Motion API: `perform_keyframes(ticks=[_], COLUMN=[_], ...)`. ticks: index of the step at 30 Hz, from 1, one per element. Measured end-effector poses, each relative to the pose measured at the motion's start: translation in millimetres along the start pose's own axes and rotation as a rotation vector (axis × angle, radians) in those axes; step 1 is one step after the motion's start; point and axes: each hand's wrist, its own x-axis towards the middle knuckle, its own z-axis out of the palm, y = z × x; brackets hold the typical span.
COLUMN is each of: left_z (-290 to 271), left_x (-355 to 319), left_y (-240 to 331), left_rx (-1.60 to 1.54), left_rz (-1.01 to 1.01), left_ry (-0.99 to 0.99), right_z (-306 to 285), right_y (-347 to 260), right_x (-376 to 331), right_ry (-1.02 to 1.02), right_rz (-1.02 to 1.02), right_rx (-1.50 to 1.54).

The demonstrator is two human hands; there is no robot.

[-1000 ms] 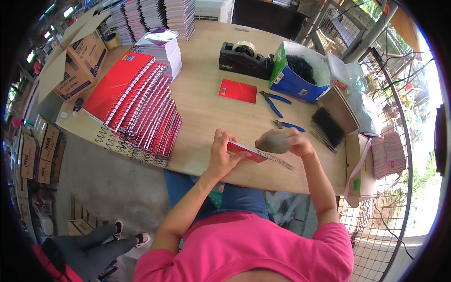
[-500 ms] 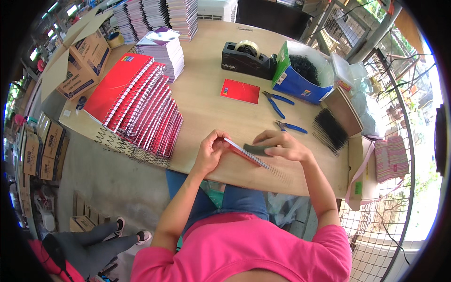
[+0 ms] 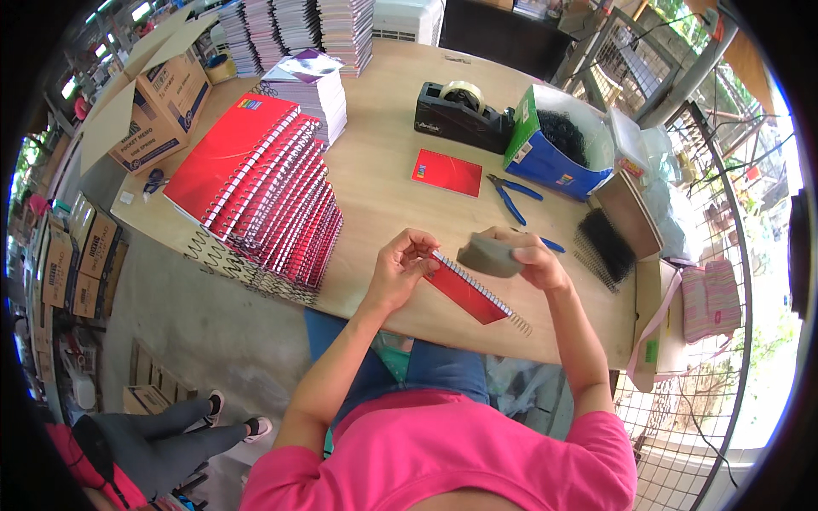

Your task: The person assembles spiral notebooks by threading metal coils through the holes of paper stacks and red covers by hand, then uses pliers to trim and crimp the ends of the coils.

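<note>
My left hand (image 3: 404,266) pinches the upper left end of a small red notepad (image 3: 467,295), fingers closed at its bound edge. A wire spiral runs along that edge, and its loose end (image 3: 521,324) sticks out past the lower right corner. My right hand (image 3: 532,255) is closed around a dark grey-green block (image 3: 492,255), held just above and right of the spiral; the block's exact kind is unclear. Beyond my hands lies another red notepad (image 3: 446,173). Blue-handled pliers (image 3: 514,198) rest beside it, and a second blue handle (image 3: 553,245) is partly hidden behind my right hand.
A tall pile of red spiral notebooks (image 3: 281,196) stands at left, near an open carton (image 3: 164,111). Farther back are a tape dispenser (image 3: 461,117) and a blue-green box of black spirals (image 3: 555,162). More black spirals (image 3: 606,244) lie at right.
The notepad has turned so more of its red cover shows. My right hand, with the block, has shifted right and lifted off the spiral; less loose wire sticks out.
</note>
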Motion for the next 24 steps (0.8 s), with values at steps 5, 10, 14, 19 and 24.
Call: perform_keyframes(ticks=[5, 10, 14, 19, 24], left_z=[1.2, -5.9, 7.3, 16.9, 23.2], left_x=[1.4, -9.0, -12.6, -16.1, -19.1], left_y=[5.3, 20.5, 31.8, 47.5, 44.0], left_rx=[-0.02, 0.015, -0.06, -0.04, -0.053], left_rz=[-0.009, -0.018, -0.1, -0.089, -0.068], left_ry=[0.014, 0.054, 0.032, 0.005, 0.086], right_z=[-7.6, -15.8, -23.9, -21.2, 11.4], right_y=[7.7, 19.6, 61.0, 10.3, -62.4], right_x=[6.1, -47.9, -80.4, -69.8, -40.7], right_ry=[0.035, 0.606, 0.745, 0.897, 0.551], right_rz=[0.12, 0.037, 0.145, -0.116, -0.308], right_rx=[-0.584, -1.248, -1.604, -1.004, -1.24])
